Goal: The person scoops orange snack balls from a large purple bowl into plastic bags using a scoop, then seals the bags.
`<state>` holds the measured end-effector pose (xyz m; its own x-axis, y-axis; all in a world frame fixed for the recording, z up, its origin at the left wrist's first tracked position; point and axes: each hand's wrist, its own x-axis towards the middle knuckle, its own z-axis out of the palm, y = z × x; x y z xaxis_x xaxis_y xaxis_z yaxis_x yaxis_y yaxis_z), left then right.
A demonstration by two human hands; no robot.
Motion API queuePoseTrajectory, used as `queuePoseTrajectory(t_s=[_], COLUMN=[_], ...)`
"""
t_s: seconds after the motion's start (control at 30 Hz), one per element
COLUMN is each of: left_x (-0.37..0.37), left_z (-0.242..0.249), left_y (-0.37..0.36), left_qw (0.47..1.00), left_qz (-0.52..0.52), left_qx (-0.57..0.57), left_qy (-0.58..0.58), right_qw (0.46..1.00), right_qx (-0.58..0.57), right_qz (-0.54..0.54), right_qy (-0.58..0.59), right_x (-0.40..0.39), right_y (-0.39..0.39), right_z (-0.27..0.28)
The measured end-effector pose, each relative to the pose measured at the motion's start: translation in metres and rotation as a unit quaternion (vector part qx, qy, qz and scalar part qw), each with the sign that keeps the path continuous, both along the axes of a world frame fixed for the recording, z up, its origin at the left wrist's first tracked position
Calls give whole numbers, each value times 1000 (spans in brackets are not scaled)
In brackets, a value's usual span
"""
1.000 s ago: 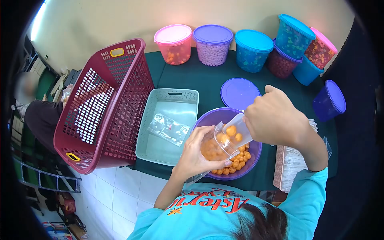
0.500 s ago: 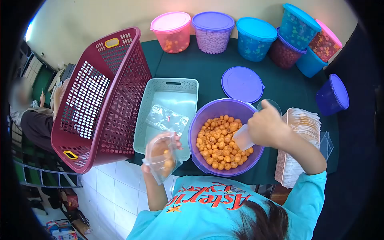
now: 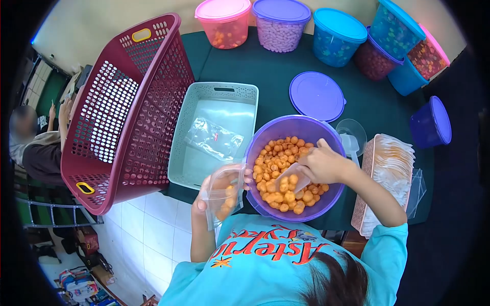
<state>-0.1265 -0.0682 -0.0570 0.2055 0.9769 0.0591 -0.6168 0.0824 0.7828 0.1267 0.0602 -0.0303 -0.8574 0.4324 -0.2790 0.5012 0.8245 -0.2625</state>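
Observation:
My left hand (image 3: 200, 205) is wrapped round a clear plastic pouch (image 3: 218, 203), which has several orange snack balls inside. Its open mouth is close to the left rim of a purple tub (image 3: 334, 198). The tub holds a heap of round orange snack balls (image 3: 271, 159). Over that heap, my right hand (image 3: 327, 162) is closed on a translucent scoop (image 3: 301, 176), whose handle end is hidden by the fingers. Several balls lie in the scoop.
A pale green basket (image 3: 178, 148) with a flat plastic bag (image 3: 214, 138) stands left, beside a tall maroon laundry basket (image 3: 153, 117). A purple lid (image 3: 316, 97), a pink basket of packets (image 3: 365, 204) and several lidded tubs (image 3: 282, 30) surround the work. Another person (image 3: 43, 153) sits far left.
My right hand has moved down and left with the scoop, which now carries balls. My left hand has brought the pouch nearer the tub. The camera view has shifted slightly.

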Motion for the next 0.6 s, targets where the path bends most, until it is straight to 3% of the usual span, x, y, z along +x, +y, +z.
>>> queuePoseTrajectory(t_s=[0.1, 0.23, 0.3, 0.4, 0.43, 0.47, 0.57, 0.6], left_x=[2, -3, -13, -19, -12, -5, 19, 26], left_z=[-1, -2, 1, 47, 72, 85, 89, 85], left_y=[-1, 1, 4, 13, 15, 18, 32, 34], left_qw=[999, 1000, 989, 967, 965, 925, 891, 896], left_qz=[7, -2, -18, 29, 207, 376, 435, 408], left_qx=[-17, 9, 124, 190, 117, 40, 123, 161], left_qy=[-43, -12, -82, -168, -107, -44, 38, 72], right_qw=[997, 986, 982, 972, 971, 970, 976, 978], right_qx=[-58, -161, -184, -217, -216, -215, -156, -125], right_qz=[-36, -36, -39, -45, -54, -63, -86, -106], right_qy=[26, 20, 32, 83, 91, 98, 123, 125], right_x=[-2, -1, 1, 5, 7, 9, 21, 27], right_y=[-2, 2, 5, 9, 11, 11, 14, 16], right_z=[-3, -1, 0, 16, 27, 38, 74, 85])
